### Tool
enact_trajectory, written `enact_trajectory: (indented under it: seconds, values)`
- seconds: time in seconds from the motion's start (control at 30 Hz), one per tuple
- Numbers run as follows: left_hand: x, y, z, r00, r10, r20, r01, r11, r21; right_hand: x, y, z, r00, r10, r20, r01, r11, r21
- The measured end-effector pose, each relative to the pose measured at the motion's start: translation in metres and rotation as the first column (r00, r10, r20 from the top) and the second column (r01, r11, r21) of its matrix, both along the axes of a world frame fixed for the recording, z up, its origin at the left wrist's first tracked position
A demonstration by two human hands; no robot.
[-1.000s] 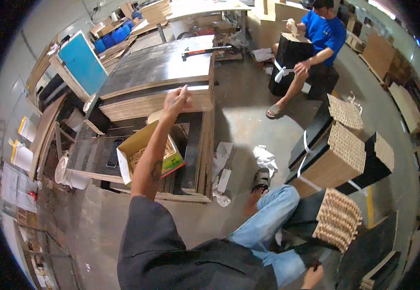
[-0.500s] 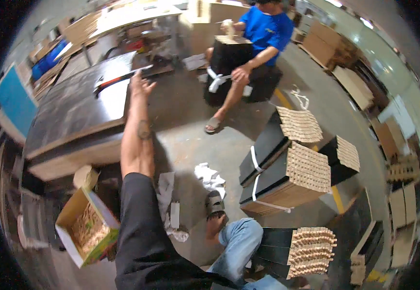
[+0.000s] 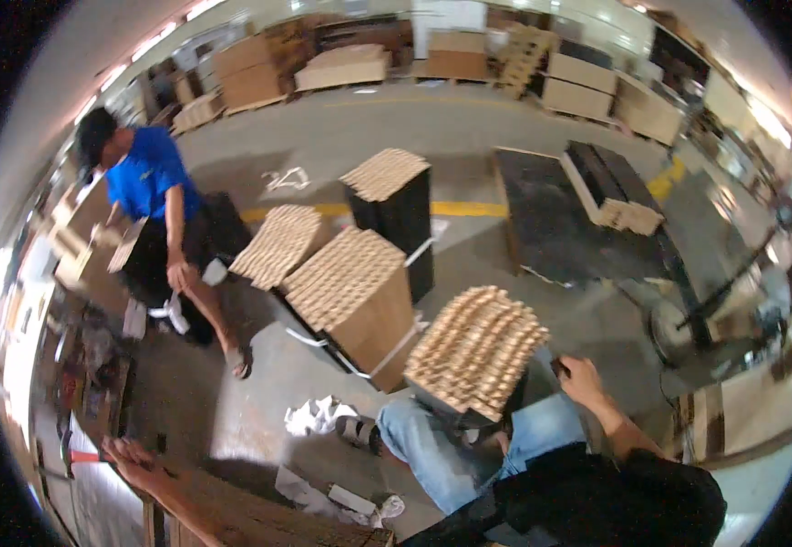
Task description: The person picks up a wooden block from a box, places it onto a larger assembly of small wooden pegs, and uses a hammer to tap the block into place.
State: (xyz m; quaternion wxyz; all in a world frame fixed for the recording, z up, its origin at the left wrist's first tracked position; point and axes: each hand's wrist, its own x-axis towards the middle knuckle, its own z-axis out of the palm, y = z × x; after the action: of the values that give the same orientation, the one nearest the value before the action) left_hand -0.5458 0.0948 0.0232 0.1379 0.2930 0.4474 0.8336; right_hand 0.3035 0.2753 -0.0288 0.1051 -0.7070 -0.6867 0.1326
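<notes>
A dowel-studded panel bundle [image 3: 478,346] stands between the knees [image 3: 419,442]. Left of it, the left hand [image 3: 133,462] is at a red-handled hammer [image 3: 84,457], its grip unclear; right of it, the right hand [image 3: 582,381] has a narrow grip on a small dark object [image 3: 558,367]. Snug knees should steady the bundle.

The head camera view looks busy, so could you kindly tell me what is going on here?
A person sits with a stack of peg-ended boards at their knees. The left hand is at the red handle of a hammer, though its grip is unclear; the right hand holds a small dark object. A co-worker in a blue shirt sits across, beyond the board bundles, which stand upright on the floor.
</notes>
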Motion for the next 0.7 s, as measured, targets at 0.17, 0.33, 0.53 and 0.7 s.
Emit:
enact_trajectory:
  seconds: [0.17, 0.33, 0.53, 0.7]
  values:
    - [0.331, 0.035, 0.067, 0.99, 0.085, -0.112, -0.12, 0.926, -0.358, -0.047, -0.008, 0.088, 0.822, 0.174, -0.542, 0.063, 0.919, 0.39]
    - [0.501, 0.048, 0.042, 0.786, -0.505, -0.355, 0.212, 0.761, -0.613, -0.087, -0.057, 0.154, 0.502, 0.482, -0.717, -0.313, 0.875, 0.369]
    - [0.67, 0.037, 0.052, 0.551, -0.767, -0.329, 0.428, 0.598, -0.678, -0.047, -0.096, 0.139, 0.21, 0.2, -0.957, -0.048, 0.98, 0.194]
    - [0.654, 0.075, 0.043, 0.507, -0.649, -0.567, 0.405, 0.761, -0.507, 0.015, -0.092, 0.119, 0.03, -0.004, -1.0, 0.116, 0.993, -0.001]
